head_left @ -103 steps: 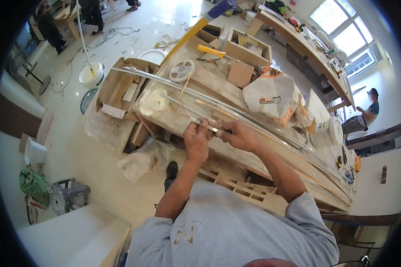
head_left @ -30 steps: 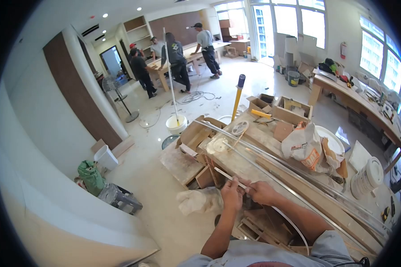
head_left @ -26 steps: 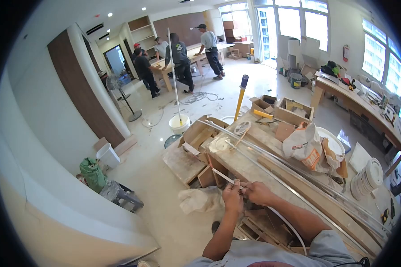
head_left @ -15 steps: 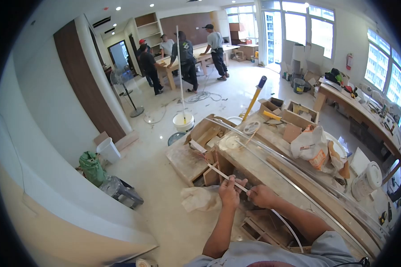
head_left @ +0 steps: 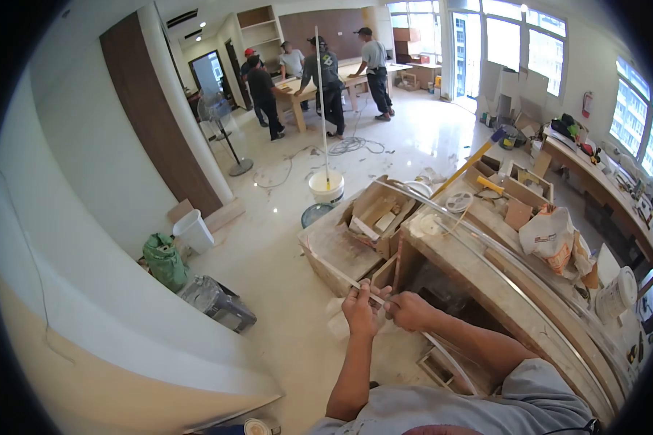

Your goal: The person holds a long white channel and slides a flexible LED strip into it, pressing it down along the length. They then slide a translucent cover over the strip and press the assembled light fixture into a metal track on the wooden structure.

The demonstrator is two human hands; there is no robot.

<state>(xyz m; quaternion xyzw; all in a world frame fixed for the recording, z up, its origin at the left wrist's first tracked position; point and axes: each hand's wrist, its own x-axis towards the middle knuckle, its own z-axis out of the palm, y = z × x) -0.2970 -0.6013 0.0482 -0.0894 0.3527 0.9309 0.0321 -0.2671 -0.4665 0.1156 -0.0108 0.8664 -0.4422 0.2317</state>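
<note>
A thin, bendy white strip (head_left: pixel 451 354) runs through both of my hands, its tail curving down toward my lap. My left hand (head_left: pixel 360 310) pinches it close to the far end, which pokes out a short way beyond the fingers. Right beside it, my right hand (head_left: pixel 409 312) is closed around the same strip. Both hands are above the floor, at the near side of a dusty wooden cabinet (head_left: pixel 442 245) lying with its openings exposed. An open box of offcuts (head_left: pixel 376 210) sits just past the hands.
Long metal strips (head_left: pixel 515 286) lie along the cabinet. A white bucket (head_left: pixel 326 190) holding a tall pole, a grey case (head_left: pixel 218 303) and a green sack (head_left: pixel 165 261) stand on the floor. Several people gather at a wooden table (head_left: pixel 297 109) behind. A tool-covered bench (head_left: pixel 595 170) runs along the right.
My view has turned left, so the room appears shifted right. My hands have come closer together, and less of the strip sticks out past my left hand.
</note>
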